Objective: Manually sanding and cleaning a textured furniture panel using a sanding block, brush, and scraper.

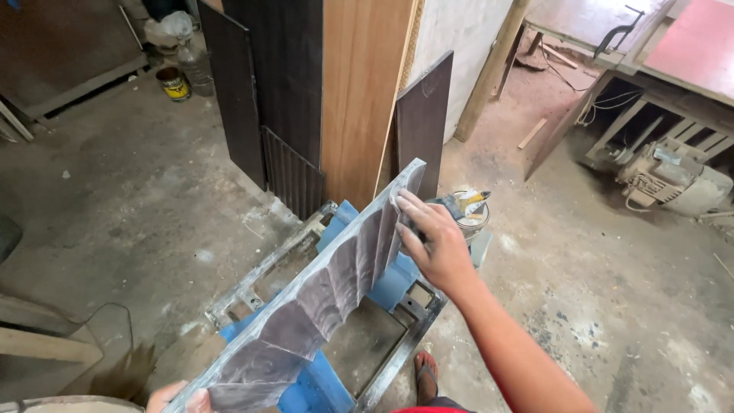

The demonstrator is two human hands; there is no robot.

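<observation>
A long grey wavy carved panel (321, 298) runs from the bottom left up to the middle, tilted on edge over a blue and metal stand (382, 291). My right hand (432, 241) presses on the panel's far upper end, fingers bent over a small piece against its surface; I cannot tell what the piece is. My left hand (177, 398) grips the panel's near lower end at the bottom edge of the view, mostly hidden. My sandalled foot (427, 376) shows below the stand.
Dark and brown boards (306, 92) lean upright behind the stand. A small can with a tool on it (468, 210) sits beside my right hand. A yellow tin (174, 84) and bottle stand far left; a motor (665, 180) and workbench are at right.
</observation>
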